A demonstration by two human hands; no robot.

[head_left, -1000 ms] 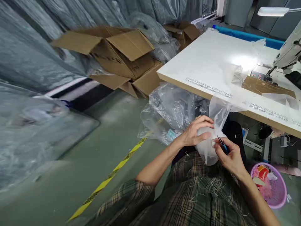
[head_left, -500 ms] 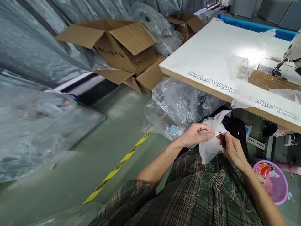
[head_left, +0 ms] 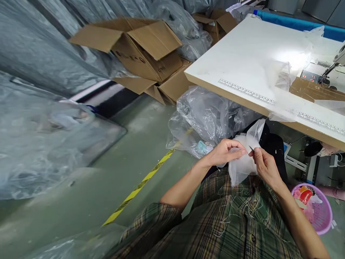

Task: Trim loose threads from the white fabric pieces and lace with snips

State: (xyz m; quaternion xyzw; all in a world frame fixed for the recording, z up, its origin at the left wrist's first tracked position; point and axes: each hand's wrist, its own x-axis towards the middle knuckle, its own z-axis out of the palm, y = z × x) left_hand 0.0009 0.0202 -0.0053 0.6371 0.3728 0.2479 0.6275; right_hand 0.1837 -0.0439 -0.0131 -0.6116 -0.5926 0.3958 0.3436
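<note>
White fabric, left hand pinching, right hand curled

Green floor, yellow-black tape line; white table, bright light patch on top; grey sheeting behind.

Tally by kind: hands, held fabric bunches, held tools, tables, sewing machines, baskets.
Hands: 2 (left hand, right hand)
Fabric bunch: 1
Pointed tool: 1
Table: 1
Sewing machine: 1, partly in view
Basket: 1
Total: 7
</note>
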